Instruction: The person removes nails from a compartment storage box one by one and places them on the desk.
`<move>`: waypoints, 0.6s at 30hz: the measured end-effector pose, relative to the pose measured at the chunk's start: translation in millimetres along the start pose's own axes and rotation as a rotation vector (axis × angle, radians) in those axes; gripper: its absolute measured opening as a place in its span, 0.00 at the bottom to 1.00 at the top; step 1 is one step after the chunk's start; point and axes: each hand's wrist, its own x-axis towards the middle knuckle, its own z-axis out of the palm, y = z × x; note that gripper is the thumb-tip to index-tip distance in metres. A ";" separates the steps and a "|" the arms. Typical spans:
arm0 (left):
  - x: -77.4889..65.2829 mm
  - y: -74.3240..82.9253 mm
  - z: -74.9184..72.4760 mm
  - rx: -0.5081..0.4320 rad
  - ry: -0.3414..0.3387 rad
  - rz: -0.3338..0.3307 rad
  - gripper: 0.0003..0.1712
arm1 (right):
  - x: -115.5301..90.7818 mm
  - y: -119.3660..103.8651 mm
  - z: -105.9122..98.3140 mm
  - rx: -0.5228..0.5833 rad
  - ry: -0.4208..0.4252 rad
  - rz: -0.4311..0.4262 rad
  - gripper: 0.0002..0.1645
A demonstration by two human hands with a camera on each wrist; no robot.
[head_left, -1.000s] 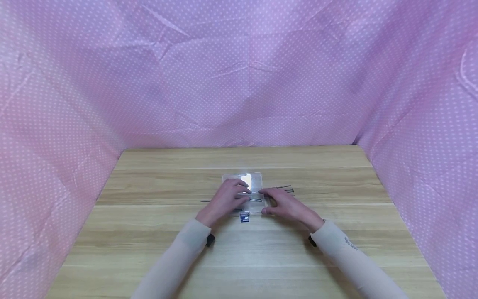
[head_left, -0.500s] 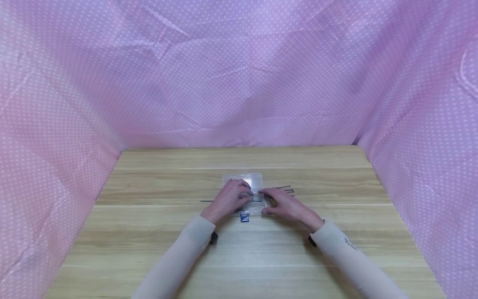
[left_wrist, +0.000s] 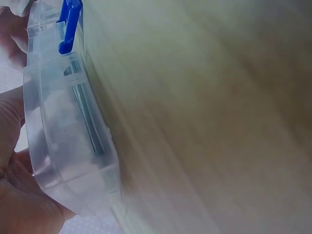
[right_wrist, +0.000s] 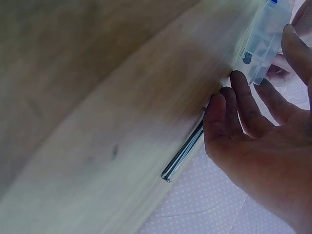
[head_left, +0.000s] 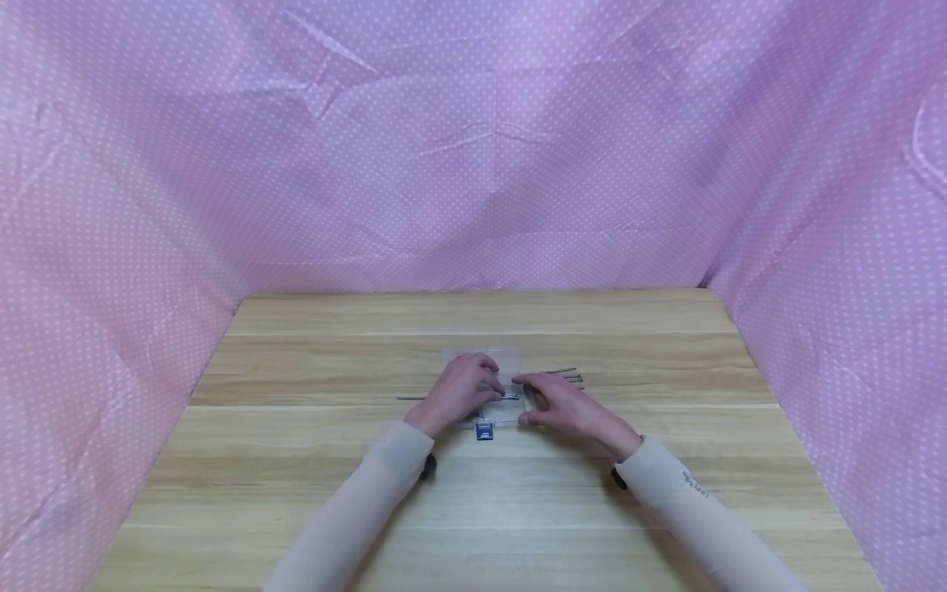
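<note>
A clear plastic box with a blue latch lies open, its lid folded back. My left hand reaches over it, thumb and forefinger coming together at the dark metal nails lying inside. The right hand spans the box's right end, thumb at the front corner and a fingertip at the rear edge. In the left wrist view, the box wall hides the left fingertips, and nails show through it. In the right wrist view, the right hand has fingers bent beside the box.
Several loose nails lie on the wooden table behind the right hand. A thin metal rod sticks out left of the left hand. Pink dotted cloth hangs round the back and sides.
My left hand has slid slightly right over the box, and its thumb and forefinger have drawn closer together at the nails. The right hand and the box have stayed in place.
</note>
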 end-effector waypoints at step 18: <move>6.5 0.9 2.5 0.064 -0.008 0.012 0.05 | -0.5 1.9 -0.3 -0.013 0.004 -0.023 0.40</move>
